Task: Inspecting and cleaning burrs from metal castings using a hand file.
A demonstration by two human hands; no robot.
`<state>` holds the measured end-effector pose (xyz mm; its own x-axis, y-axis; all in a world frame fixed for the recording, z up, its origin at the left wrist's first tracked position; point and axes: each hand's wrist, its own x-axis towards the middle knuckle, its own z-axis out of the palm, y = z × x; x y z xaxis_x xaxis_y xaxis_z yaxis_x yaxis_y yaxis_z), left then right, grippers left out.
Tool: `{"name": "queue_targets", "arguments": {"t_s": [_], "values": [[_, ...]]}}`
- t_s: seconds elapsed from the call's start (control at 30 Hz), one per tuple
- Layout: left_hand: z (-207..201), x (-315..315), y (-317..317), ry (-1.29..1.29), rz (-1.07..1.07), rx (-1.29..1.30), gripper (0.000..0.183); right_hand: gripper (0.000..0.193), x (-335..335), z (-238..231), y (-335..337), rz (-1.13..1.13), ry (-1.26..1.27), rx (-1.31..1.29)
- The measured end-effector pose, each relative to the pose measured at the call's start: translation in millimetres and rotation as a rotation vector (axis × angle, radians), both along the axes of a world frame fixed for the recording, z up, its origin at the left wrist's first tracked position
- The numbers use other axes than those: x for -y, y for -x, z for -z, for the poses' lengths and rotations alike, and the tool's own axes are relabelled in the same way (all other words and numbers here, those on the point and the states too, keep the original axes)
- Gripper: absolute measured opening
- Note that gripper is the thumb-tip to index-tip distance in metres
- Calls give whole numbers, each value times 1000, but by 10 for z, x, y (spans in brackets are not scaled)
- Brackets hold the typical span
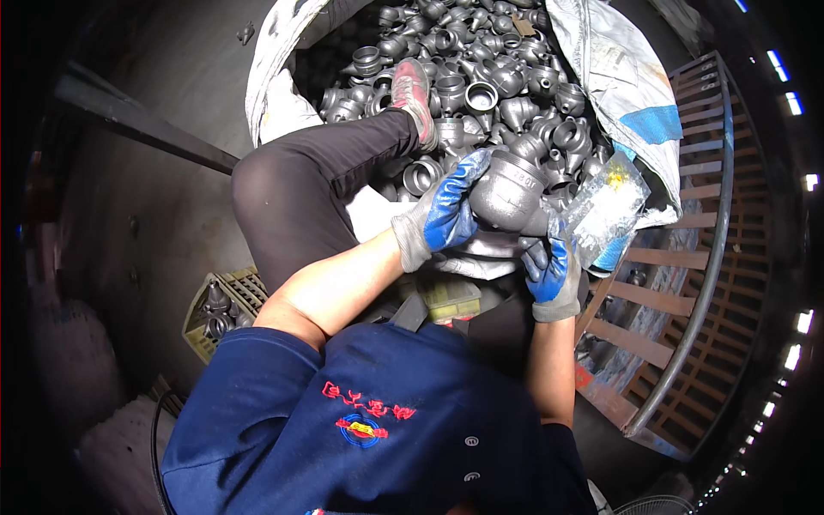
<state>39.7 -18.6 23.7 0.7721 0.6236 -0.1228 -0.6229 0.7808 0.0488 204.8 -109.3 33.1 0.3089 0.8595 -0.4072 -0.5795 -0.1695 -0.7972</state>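
Between my two hands is a dark grey cast metal part (506, 190), round-bodied with a cup-like rim and a narrower end toward the right. My left hand (448, 209), in a blue-coated grey glove, grips its left side with the thumb along the upper edge. At the narrower end, the gloved fingers of my right hand (549, 270) are curled around the part from below. Just beyond lies a heap of similar castings (481, 96) in a large white bulk bag (605, 69). Some of the right fingers are hidden by the part.
My shoe (412, 90) rests on the castings. A plastic-covered sheet (611, 206) hangs on the bag's right side. Beyond it stands a rusty slatted metal rack (699, 249). A yellowish crate (249, 292) with castings is at lower left; a yellow-green box (453, 298) sits below my hands.
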Motion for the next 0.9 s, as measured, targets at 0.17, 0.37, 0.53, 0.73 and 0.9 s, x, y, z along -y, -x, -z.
{"name": "queue_targets", "arguments": {"t_s": [0.17, 0.37, 0.53, 0.73, 0.9], "values": [[-14, 3, 85, -82, -277, -213, 34, 41, -87, -30, 34, -28, -43, 502], [57, -102, 106, -127, -526, -342, 36, 44, 22, -318, 176, -236, -224, 936], [60, -105, 140, -163, -593, -449, 34, 41, 37, -420, 392, -385, -228, 1286], [-26, -75, 180, -139, -603, -434, 32, 36, 27, -389, 446, -387, -259, 1357], [-41, -57, 156, -178, -613, -460, 31, 33, 48, -321, 425, -383, -266, 1344]]}}
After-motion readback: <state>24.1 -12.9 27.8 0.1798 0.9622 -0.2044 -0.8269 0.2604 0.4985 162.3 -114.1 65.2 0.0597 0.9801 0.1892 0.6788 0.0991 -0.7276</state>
